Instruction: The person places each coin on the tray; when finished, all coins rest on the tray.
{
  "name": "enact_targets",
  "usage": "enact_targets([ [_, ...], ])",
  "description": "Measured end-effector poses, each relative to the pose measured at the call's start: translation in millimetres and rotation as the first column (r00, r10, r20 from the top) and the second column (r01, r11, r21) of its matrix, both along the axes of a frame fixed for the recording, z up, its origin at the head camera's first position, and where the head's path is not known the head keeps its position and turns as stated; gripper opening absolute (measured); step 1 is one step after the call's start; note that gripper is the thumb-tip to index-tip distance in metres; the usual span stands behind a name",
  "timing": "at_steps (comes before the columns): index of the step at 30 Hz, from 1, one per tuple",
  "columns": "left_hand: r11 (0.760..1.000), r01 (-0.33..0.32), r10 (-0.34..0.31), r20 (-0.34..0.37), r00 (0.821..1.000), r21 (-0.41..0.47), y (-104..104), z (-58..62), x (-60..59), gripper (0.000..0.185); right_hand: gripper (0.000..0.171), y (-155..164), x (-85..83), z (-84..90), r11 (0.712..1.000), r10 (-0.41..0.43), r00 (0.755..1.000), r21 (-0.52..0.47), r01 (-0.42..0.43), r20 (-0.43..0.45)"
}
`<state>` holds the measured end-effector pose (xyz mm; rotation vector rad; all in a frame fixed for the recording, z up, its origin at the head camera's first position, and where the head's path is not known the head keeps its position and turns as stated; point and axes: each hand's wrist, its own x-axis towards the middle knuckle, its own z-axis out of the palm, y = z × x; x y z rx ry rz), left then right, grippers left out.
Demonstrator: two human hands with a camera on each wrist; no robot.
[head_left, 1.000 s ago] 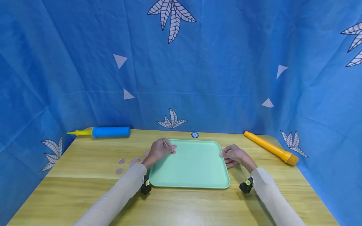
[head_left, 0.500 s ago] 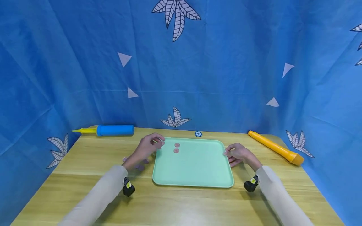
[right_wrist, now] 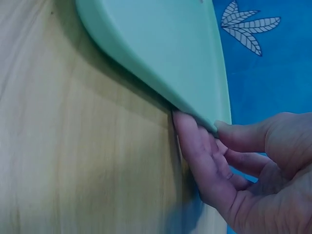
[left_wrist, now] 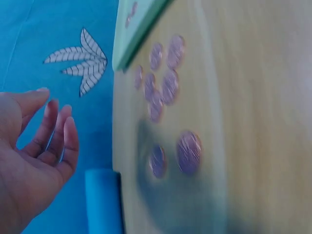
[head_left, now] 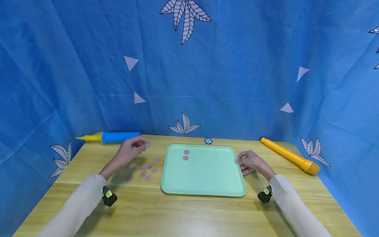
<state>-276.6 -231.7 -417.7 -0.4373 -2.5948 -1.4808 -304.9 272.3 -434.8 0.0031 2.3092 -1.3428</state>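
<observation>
A mint-green tray (head_left: 207, 177) lies in the middle of the wooden table, with two pink coins (head_left: 186, 155) near its far left corner. Several more pink coins (head_left: 145, 171) lie on the table left of the tray, and they show in the left wrist view as coins (left_wrist: 165, 85). My left hand (head_left: 134, 148) hovers above and behind those coins, its palm (left_wrist: 39, 146) bare and its fingers relaxed, holding nothing. My right hand (head_left: 247, 162) holds the tray's right rim, thumb on top and fingers (right_wrist: 204, 156) under the tray edge (right_wrist: 161, 53).
A blue and yellow hand pump (head_left: 113, 137) lies at the back left. An orange tube (head_left: 290, 155) lies at the back right. A small blue chip (head_left: 208, 141) sits behind the tray. Blue cloth walls the table on three sides.
My left hand has drawn back from the tray's far left corner to the left, over the loose coins, leaving two coins in the tray. The right hand stays on the rim.
</observation>
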Motion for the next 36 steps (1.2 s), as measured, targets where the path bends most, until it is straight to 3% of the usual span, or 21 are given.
enact_targets([
  [10, 0.999, 0.034, -0.032, 0.057, 0.998, -0.04, -32, -16.3, 8.3, 0.034, 0.021, 2, 3.9, 2.9, 0.998, -0.008, 1.0, 0.063, 0.008, -0.003],
  [20, 0.994, 0.105, -0.098, 0.163, 0.982, -0.039, -63, -27.9, 11.4, 0.042, 0.018, -2, 1.3, 2.2, 0.999, 0.012, 1.0, 0.032, -0.012, -0.004],
  [28, 0.966, 0.198, -0.156, 0.234, 0.96, -0.168, -71, -33.1, 10.9, 0.042, 0.019, -1, 2.9, 0.1, 0.999, -0.028, 1.0, 0.044, 0.028, -0.004],
  [36, 0.963, 0.195, -0.142, 0.264, 0.954, -0.187, -76, -39.5, 8.9, 0.045, 0.019, -2, 2.1, -1.9, 0.998, -0.039, 0.999, 0.046, 0.039, -0.008],
])
